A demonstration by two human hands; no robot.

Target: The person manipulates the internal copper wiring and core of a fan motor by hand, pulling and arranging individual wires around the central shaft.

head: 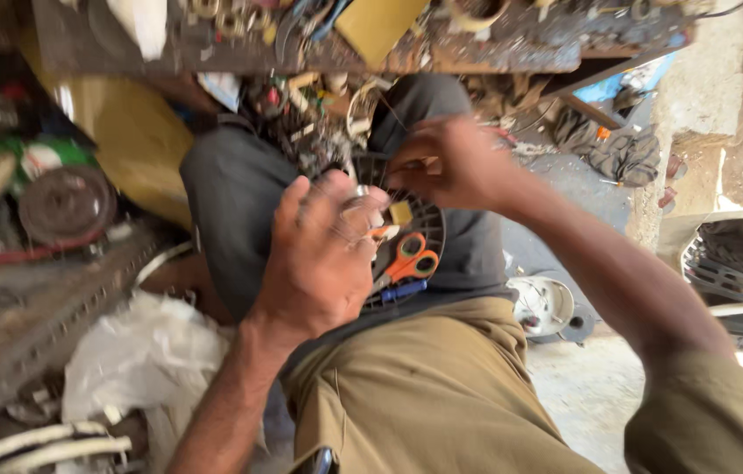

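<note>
I had the round black grille (428, 230) resting across my lap, propped on my raised knee so both hands could work at it from above. It served as a shallow tray too — a pair of orange-handled scissors (410, 259) lay inside it, with a blue-handled tool (403, 290) just beside them near the lower rim, kept there, I judged, so they stayed within reach.

My left hand (319, 259) was curled over the grille's near edge, fingers bent around something small and shiny (361, 191) at the fingertips; the blur kept me from telling exactly what it was, though the hand was clearly closed on it rather than loose. My right hand (450, 162) came in from the far side, fingertips pinched together at the grille's upper rim — whether they held a thin wire or only pressed the rim I could not tell.

The grille looked dark and slotted, its ribs running out to the edge, worn and dusty. A cluttered metal workbench (477, 53) stood just ahead of my knees, and a white plastic bag (139, 351) lay to my left on the floor.
</note>
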